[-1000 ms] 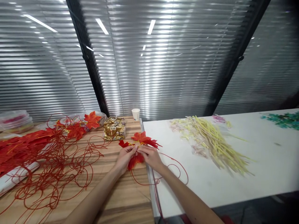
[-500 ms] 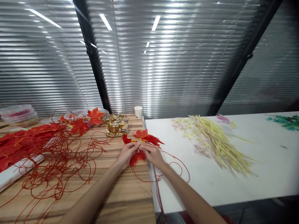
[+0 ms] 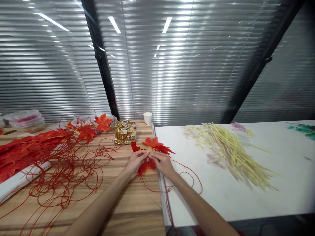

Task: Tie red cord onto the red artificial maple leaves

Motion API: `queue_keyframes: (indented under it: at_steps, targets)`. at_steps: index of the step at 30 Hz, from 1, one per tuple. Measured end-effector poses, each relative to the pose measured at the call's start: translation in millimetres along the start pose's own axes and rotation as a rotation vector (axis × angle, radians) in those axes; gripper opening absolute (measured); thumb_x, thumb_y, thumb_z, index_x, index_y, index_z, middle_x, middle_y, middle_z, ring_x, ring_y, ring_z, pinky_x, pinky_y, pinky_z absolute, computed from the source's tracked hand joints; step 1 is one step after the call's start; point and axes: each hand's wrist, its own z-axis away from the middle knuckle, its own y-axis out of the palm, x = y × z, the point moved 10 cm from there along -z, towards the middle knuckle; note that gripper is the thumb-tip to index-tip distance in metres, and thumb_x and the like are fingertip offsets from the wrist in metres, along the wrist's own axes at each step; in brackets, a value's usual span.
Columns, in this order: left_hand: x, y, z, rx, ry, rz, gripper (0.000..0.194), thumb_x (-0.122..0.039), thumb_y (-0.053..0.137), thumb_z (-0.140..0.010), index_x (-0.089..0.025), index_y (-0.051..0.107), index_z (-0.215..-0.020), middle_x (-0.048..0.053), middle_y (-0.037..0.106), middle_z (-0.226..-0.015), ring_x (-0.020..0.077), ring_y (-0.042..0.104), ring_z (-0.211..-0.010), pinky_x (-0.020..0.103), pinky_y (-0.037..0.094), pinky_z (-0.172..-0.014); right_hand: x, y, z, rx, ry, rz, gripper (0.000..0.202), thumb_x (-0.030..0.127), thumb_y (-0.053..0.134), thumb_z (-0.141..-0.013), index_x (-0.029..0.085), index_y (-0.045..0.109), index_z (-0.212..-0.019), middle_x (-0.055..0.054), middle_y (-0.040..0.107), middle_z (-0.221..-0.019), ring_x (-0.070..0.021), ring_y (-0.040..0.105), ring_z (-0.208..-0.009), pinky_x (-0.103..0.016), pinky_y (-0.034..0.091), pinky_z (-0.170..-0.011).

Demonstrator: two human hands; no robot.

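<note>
My left hand (image 3: 136, 161) and my right hand (image 3: 162, 163) meet over the wooden table's right edge, fingertips pinched together. Between them is a cluster of red artificial maple leaves (image 3: 153, 143) with yellow stems, fanned out behind and below the fingers. Both hands are closed on the leaves near their stems; the exact spot pinched is hidden by the fingers. From beneath the cluster, a thin red cord (image 3: 202, 185) loops out to the right over the white table and hangs down at the gap.
Tangled red cord (image 3: 66, 173) and a pile of red leaves (image 3: 31, 144) cover the wooden table's left. Behind stand a gold-wrapped pack (image 3: 125, 132), a paper cup (image 3: 147, 118) and plastic tubs (image 3: 26, 120). Yellow stems (image 3: 236, 154) lie on the white table (image 3: 209, 206).
The whole view has shifted slightly, so things appear a little further right. My hands keep nearly the same pinch on the leaves, with only small finger movement.
</note>
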Motion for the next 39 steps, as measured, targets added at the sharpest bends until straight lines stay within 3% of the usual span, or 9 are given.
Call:
queue_keyframes:
  at_steps: [6, 20, 39]
  targets:
    - [0, -3.2, 0, -0.044, 0.007, -0.002, 0.020, -0.027, 0.074, -0.056, -0.011, 0.064, -0.063, 0.000, 0.059, -0.060, 0.0062, 0.049, -0.055, 0.018, 0.040, -0.058, -4, -5, -1, -0.055, 0.029, -0.049, 0.023, 0.014, 0.047, -0.081, 0.023, 0.067, -0.088, -0.003, 0.068, -0.086, -0.0167, 0.062, -0.077, -0.030, 0.050, -0.072]
    - [2, -9.6, 0, -0.088, -0.005, -0.006, 0.022, -0.031, 0.072, -0.059, -0.011, 0.063, -0.062, 0.001, 0.058, -0.058, 0.0082, 0.050, -0.056, 0.020, 0.040, -0.058, -7, 1, -5, -0.011, 0.085, -0.092, 0.021, 0.017, 0.048, -0.082, 0.023, 0.068, -0.083, -0.003, 0.068, -0.077, -0.0166, 0.062, -0.067, -0.028, 0.051, -0.064]
    - [5, -17.5, 0, -0.127, 0.006, -0.020, 0.018, -0.030, 0.067, -0.066, -0.012, 0.063, -0.068, 0.002, 0.061, -0.064, 0.0093, 0.052, -0.060, 0.021, 0.041, -0.061, -6, 9, -4, 0.032, 0.134, -0.130, 0.023, 0.014, 0.046, -0.083, 0.023, 0.067, -0.085, -0.002, 0.067, -0.077, -0.0164, 0.060, -0.070, -0.030, 0.048, -0.069]
